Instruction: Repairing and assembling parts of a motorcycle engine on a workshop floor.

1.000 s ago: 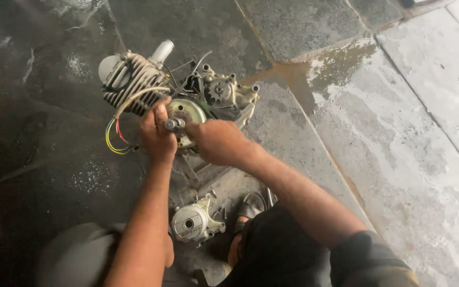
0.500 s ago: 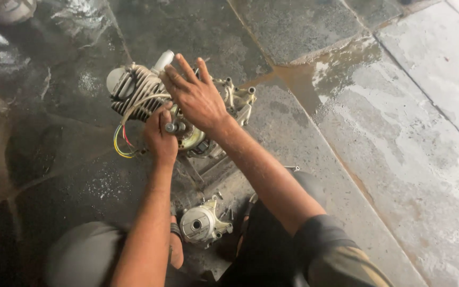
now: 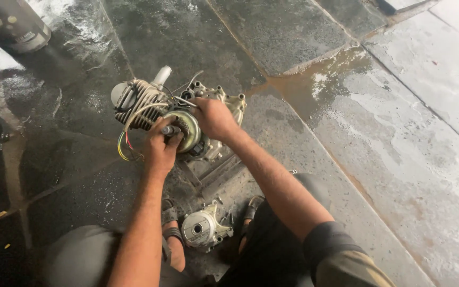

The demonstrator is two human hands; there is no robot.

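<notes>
**Engine held on a wet floor, tool on the rotor**

The engine (image 3: pixel 179 119) lies on its side on the wet stone floor (image 3: pixel 378 138), just above the frame's centre-left, with its finned cylinder (image 3: pixel 139 103) at 10 o'clock of the round rotor (image 3: pixel 187 130). The left hand (image 3: pixel 161 149) is closed around a short metal tool (image 3: pixel 169 129) set against the rotor's left edge. The right hand (image 3: pixel 213 118) is clamped over the crankcase at about 2 o'clock of the rotor, fingers curled on the casting; whether anything small is held inside it cannot be told.

Nearest the body, at 6 o'clock of the engine, a loose side cover (image 3: pixel 203 229) is seen between the sandalled feet (image 3: pixel 172 242). A slip of the tool could be judged likely if force is put on it, since the floor is wet and the engine rests on a narrow block rather than in a stand; the knuckles of the left hand would then meet the fins or the rotor rim. The coloured wires (image 3: pixel 124 149) hang in a loop at 8 o'clock of the rotor, just beside the left wrist, and could be snagged or pinched. The cover by the feet could be kicked or stepped on if the stance is shifted.

Farther off, a muddy puddle (image 3: pixel 320 85) is spread at 2 o'clock of the engine, along a joint in the slabs. At 10 o'clock, in the far corner, a dark cylinder-shaped container (image 3: pixel 14 24) stands well apart. Neither stands in the way of the hands.
</notes>
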